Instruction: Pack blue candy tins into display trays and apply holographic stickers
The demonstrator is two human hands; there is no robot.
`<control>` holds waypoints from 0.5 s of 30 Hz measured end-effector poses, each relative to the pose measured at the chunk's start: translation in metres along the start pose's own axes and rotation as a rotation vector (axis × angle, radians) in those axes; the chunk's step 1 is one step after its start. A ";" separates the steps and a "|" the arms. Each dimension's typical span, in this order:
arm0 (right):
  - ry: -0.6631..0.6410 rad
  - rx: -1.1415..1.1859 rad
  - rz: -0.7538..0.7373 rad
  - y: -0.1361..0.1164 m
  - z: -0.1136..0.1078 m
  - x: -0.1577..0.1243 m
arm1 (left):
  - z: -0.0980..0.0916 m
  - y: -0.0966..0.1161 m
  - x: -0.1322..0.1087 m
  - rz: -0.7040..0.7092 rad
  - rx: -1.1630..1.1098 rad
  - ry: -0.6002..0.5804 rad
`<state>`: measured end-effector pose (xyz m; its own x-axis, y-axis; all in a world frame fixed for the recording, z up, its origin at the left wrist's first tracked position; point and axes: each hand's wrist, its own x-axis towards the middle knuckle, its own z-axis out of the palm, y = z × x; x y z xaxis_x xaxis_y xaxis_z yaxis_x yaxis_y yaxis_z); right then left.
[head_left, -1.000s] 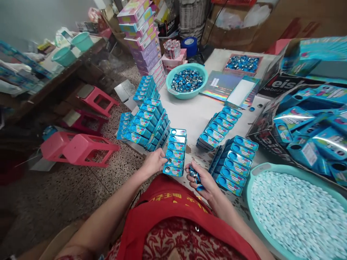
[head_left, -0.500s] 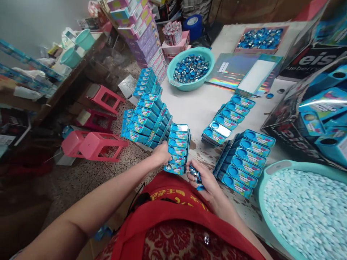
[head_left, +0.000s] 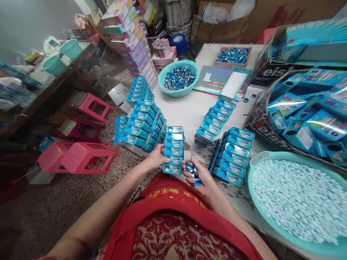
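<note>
Right in front of me stands a short row of blue candy boxes (head_left: 174, 151), with round recesses in their tops. A silvery round piece (head_left: 167, 168) sits in the recess of the nearest box. My left hand (head_left: 155, 158) rests against the row's left side, thumb and fingers apart, the thumb reaching onto a box top. Just right of the row, my right hand (head_left: 202, 177) is curled around several small blue-and-silver metal caps (head_left: 192, 169). More rows of the same boxes stand to the left (head_left: 139, 124) and right (head_left: 231, 155).
A turquoise basin of caps (head_left: 179, 81) stands farther back. At the right are a basin of pale blue candies (head_left: 298, 202) and an open carton (head_left: 260, 119) full of blue boxes. Pink stools (head_left: 89, 157) stand on the floor at left.
My left thumb and fingers have spread apart at the row's left side. My right hand still holds the caps, its fingers slightly more opened. The whole view has turned a little.
</note>
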<state>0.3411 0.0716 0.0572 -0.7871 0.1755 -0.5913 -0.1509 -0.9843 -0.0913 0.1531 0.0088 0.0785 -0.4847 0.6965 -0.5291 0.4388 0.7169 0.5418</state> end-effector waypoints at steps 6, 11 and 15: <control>0.019 -0.259 0.083 0.017 0.018 -0.007 | -0.004 0.012 -0.057 0.520 0.009 -0.074; -0.108 -0.553 0.216 0.038 0.020 -0.011 | 0.011 -0.002 -0.075 0.416 -0.141 -0.172; -0.084 -0.455 0.160 0.032 0.015 -0.014 | 0.006 -0.021 -0.069 0.065 -0.360 -0.121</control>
<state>0.3380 0.0377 0.0747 -0.8273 0.0035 -0.5618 0.2384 -0.9033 -0.3567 0.1825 -0.0540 0.0997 -0.3627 0.7538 -0.5479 0.1615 0.6299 0.7597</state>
